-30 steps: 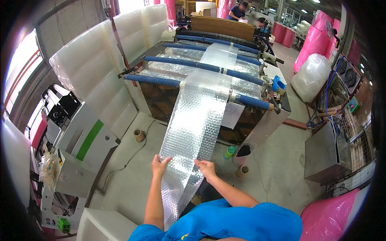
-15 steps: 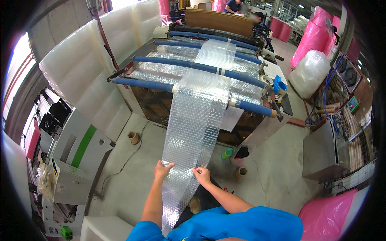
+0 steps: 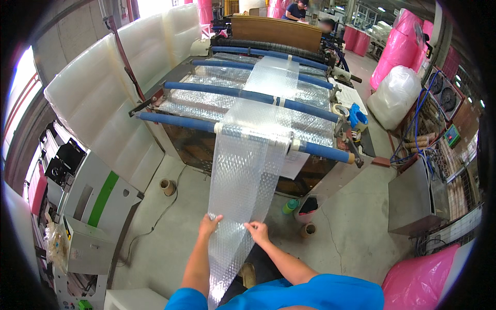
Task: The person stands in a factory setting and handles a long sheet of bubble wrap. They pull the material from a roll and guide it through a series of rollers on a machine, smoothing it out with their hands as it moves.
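A long strip of clear bubble wrap comes over the blue front roller of the machine and hangs down toward me, its lower end trailing beside my legs. On its left edge my left hand is closed, thumb lying over the film. My right hand pinches the right edge at about the same height. Between my hands the strip is stretched fairly flat; below them it narrows and folds.
Brown cardboard cores and a green bottle stand on the floor by the machine. At left is a grey machine with a green stripe. A metal cabinet and pink rolls are on the right. Another person works far behind.
The machine sits slightly lower and further left in the picture as my view shifts. My hands keep their grip on the bubble wrap, slightly lower in the picture.
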Available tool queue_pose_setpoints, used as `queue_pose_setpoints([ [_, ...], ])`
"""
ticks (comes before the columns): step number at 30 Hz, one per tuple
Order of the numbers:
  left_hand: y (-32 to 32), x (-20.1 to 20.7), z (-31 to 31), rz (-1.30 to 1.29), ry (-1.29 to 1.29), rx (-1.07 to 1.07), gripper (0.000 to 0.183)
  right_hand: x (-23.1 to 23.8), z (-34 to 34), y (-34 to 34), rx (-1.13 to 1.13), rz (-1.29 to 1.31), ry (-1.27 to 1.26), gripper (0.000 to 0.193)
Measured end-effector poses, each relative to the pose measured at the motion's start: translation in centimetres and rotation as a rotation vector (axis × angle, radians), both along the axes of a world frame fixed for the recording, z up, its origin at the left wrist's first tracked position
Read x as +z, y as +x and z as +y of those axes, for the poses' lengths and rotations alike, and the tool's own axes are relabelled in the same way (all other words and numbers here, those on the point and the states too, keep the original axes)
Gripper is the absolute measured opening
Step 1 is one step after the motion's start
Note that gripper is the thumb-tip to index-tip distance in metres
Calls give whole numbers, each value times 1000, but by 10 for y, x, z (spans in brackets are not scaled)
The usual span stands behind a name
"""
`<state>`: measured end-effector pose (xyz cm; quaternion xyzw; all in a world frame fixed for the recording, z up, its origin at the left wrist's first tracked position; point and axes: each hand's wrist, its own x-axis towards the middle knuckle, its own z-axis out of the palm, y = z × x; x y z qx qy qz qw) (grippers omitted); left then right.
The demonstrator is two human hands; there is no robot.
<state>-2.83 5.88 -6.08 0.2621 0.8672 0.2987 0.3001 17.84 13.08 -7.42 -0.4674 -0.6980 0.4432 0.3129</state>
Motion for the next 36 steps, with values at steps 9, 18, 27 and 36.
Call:
queue_pose_setpoints([
  [9,-24,73,78,103,-22,-87,73,55,91,-22,-14,140,3,29],
  [18,-20,166,89,162,121,-22,79,131,106,-33,-137,363,62,30],
  [27,10,56,-30,109,106,57,78,68,-17,21,100,274,-168,26],
  [36,-9,162,-100,184,424,4,30,289,-86,60,470,-52,462,10],
])
